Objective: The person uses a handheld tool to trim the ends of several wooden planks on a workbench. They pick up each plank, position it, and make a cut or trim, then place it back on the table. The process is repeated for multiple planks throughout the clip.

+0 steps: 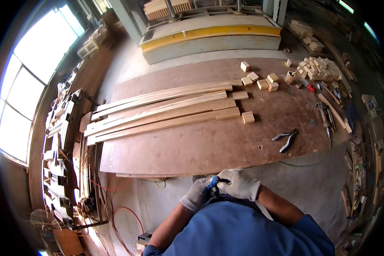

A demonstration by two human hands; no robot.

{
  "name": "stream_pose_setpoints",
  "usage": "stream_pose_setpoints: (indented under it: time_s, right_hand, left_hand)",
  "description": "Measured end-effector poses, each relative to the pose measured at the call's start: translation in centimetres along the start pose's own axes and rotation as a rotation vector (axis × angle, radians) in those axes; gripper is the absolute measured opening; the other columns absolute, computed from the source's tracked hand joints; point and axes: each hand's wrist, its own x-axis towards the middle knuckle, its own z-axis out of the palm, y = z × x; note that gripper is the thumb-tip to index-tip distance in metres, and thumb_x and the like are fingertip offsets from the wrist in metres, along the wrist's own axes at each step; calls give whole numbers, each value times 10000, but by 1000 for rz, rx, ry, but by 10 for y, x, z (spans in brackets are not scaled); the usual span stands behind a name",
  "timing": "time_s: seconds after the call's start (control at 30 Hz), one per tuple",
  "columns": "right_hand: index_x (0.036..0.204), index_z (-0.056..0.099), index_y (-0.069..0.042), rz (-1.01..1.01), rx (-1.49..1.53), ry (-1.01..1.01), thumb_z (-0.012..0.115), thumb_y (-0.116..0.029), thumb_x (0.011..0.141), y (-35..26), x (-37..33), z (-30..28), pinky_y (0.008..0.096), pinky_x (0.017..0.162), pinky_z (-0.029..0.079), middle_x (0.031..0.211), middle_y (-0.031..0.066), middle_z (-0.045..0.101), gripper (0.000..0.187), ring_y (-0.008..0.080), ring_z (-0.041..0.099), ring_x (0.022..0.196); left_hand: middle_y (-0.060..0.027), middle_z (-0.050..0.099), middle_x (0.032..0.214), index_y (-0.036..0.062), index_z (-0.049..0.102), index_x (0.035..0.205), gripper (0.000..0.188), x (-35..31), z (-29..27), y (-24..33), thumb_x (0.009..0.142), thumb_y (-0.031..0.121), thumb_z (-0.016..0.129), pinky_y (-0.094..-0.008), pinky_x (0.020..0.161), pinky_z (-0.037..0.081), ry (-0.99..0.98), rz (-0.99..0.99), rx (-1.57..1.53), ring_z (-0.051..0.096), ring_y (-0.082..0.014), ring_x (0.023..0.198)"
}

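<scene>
Both my hands wear pale work gloves and meet close to my body, just off the table's near edge. My left hand [198, 194] is closed round a small blue and black object [212, 182], whose kind I cannot make out. Against its dark end my right hand [239, 183] has its fingers bent together, and they partly hide it. On the brown tabletop [179, 155] beyond, long wooden strips [162, 113] lie side by side. A pair of pliers [286, 139] with grey and black handles rests to the right, handles spread.
Several wooden blocks [248, 117] sit past the strips' right ends, and a block pile [320, 68] is at the far right. A corded power tool [324, 116] lies near the right edge. Orange hoses [130, 209] cross the floor at left. Behind the table stands a yellow-edged machine [211, 32].
</scene>
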Motion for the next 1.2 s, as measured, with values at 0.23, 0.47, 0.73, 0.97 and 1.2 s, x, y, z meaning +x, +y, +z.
stream_pose_setpoints:
  time_s: [0.23, 0.47, 0.73, 0.97, 1.2]
  right_hand:
    - [997, 700, -41, 128, 22, 74, 689, -231, 917, -24, 56, 0, 453, 786, 537, 948, 166, 719, 207, 371, 695, 899]
    - [967, 700, -13, 177, 52, 146, 704, -99, 870, -37, 102, 23, 400, 767, 546, 946, 168, 723, 130, 326, 708, 866]
    - [1001, 723, -31, 317, 203, 187, 654, -118, 930, -21, 113, 34, 376, 789, 552, 929, 163, 739, 132, 260, 723, 856]
    - [1033, 747, -50, 711, 137, 126, 728, -241, 914, 138, 126, 21, 371, 830, 558, 973, 135, 768, 226, 258, 727, 899]
    - [1214, 693, -56, 850, -66, 135, 737, -272, 904, 249, 165, -30, 413, 978, 528, 1215, 186, 711, 381, 331, 669, 1162]
  left_hand:
    - [-71, 741, 1012, -18, 710, 1114, 304, 28, -36, 69, 1040, 262, 616, -307, 822, 562, -216, -96, -1, 692, -161, 886]
    - [-47, 730, 919, -7, 719, 1081, 286, 54, -86, 110, 1040, 258, 620, -286, 766, 552, -345, -213, 3, 665, -116, 824]
    - [-124, 721, 827, -8, 696, 981, 318, 72, -98, 127, 1055, 280, 582, -355, 769, 577, -420, -283, -16, 690, -234, 758]
    - [-136, 706, 964, -44, 655, 1117, 303, 102, -112, 131, 1059, 240, 565, -421, 889, 565, -402, -159, 19, 692, -277, 928]
    - [-118, 703, 982, -55, 667, 1159, 292, 117, -128, 135, 1024, 203, 643, -380, 831, 586, -50, -99, 150, 701, -241, 877]
